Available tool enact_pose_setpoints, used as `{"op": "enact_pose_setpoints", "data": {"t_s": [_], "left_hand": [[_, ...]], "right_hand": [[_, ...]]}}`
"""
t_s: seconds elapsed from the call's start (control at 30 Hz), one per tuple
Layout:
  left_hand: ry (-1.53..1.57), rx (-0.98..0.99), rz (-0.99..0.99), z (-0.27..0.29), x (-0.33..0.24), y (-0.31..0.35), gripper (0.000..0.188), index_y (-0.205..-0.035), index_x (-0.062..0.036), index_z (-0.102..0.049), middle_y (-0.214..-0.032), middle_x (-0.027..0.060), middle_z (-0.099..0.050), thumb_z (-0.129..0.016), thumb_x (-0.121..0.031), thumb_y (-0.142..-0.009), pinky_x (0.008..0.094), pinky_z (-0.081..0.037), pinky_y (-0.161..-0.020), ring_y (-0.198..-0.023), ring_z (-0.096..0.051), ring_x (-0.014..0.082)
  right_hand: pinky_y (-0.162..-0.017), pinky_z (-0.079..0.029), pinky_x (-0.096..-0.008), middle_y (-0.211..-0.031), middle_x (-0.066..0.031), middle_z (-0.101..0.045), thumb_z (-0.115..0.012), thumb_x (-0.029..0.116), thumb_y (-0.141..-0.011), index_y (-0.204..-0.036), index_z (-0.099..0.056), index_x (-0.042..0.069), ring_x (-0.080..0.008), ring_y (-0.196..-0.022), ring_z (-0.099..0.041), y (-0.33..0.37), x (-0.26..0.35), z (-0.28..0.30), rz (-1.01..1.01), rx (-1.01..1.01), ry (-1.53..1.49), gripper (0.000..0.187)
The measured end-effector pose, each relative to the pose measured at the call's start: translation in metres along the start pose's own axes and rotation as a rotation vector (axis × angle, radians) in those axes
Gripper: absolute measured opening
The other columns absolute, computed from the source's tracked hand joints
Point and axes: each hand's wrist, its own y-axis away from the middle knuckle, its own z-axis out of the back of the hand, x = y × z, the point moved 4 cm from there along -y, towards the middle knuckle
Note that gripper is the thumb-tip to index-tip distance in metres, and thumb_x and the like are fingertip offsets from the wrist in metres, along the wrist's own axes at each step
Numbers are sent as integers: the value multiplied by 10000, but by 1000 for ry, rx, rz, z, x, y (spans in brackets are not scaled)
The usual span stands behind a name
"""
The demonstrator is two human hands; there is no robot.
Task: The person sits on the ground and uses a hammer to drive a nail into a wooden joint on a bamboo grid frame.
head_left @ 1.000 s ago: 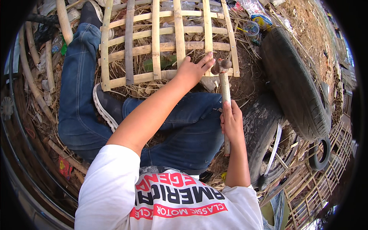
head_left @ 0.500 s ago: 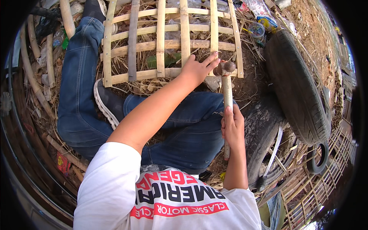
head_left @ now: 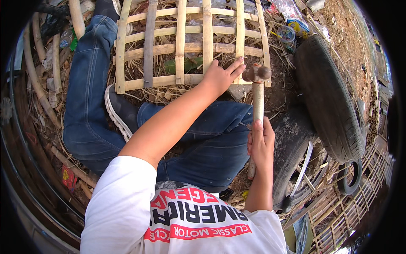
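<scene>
A lattice of bamboo slats point(head_left: 182, 51) lies on straw-covered ground in front of my crossed legs in blue jeans. My left hand point(head_left: 222, 76) rests flat on its near right corner, fingers spread over a slat. My right hand point(head_left: 260, 142) grips the wooden handle of a hammer point(head_left: 257, 91), held upright. The hammer's rusty metal head hovers just right of my left fingertips, beside the lattice's right edge.
A black tyre point(head_left: 330, 97) lies at the right, with another dark tyre point(head_left: 292, 144) by my right knee. Loose bamboo poles point(head_left: 40, 80) sit at the left, and woven bamboo panels point(head_left: 355, 203) at the lower right. A small cup and litter point(head_left: 289, 31) lie beyond the lattice.
The hammer head has stayed close to the lattice's right corner with small shifts. My left hand keeps pressing the same slat.
</scene>
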Motion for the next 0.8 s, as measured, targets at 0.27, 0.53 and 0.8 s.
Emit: {"op": "enact_pose_setpoints", "data": {"t_s": [0.27,0.53,0.8], "left_hand": [[26,-27,-7,-5,1,-2,751,-1544,-157,-159,-1637,47,-91,-503,-68,-882,462,-433,-890,-683,-696,189],[9,-69,-19,-4,2,1,720,-1537,-155,-218,-1632,66,-121,-497,-77,-878,451,-451,-844,-659,-687,189],[3,-48,-7,-5,0,-3,719,-1536,-165,-203,-1636,39,-106,-495,-73,-886,449,-445,-854,-683,-694,181]], "right_hand": [[-342,-322,-228,-566,28,-426,-439,367,-1037,-915,-482,71,-48,-399,-384,-22,-30,-10,-75,27,-57,323],[-336,-309,-198,-557,33,-398,-400,411,-1041,-884,-454,87,-33,-392,-358,6,11,2,23,-26,-4,363],[-351,-319,-233,-559,27,-414,-436,356,-1040,-894,-480,60,-54,-409,-386,-26,-28,-9,-21,7,2,333]]}}
